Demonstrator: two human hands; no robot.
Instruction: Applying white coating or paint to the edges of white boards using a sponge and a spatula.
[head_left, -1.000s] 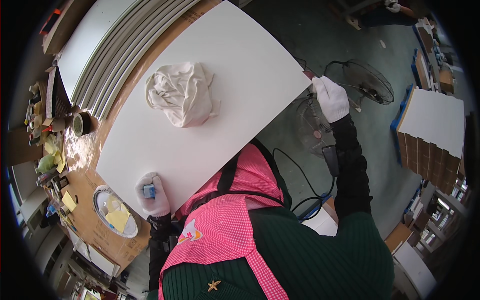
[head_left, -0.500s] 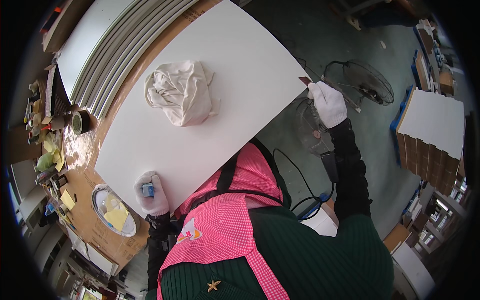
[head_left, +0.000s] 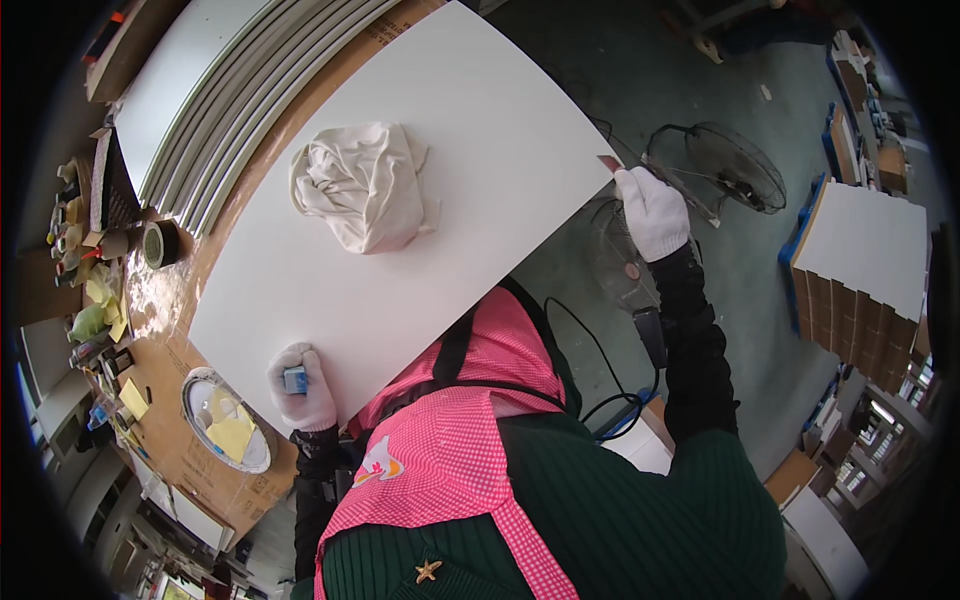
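A large white panel (head_left: 470,150) lies at a slant before me, and a crumpled cream cloth (head_left: 365,185) rests on it. My left hand (head_left: 303,400), in a white glove, lies on the panel's near left corner with its fingers closed round a small blue block (head_left: 295,379). At the panel's far right corner, my gloved right hand (head_left: 654,212) pinches a small reddish-brown strip (head_left: 609,163). The strip's free end lies against the panel's edge; the rest is hidden by my fingers.
Several white panels (head_left: 215,110) are stacked at the upper left. A tape roll (head_left: 160,245) and an oval tray (head_left: 262,452) with yellow sheets sit on the brown-covered table (head_left: 165,400). Fans (head_left: 735,165) stand on the floor at right, near a pallet stack (head_left: 850,280).
My right hand has shifted slightly left and down along the panel's corner, and the strip has tilted a little with it. My left hand and the cloth stay put.
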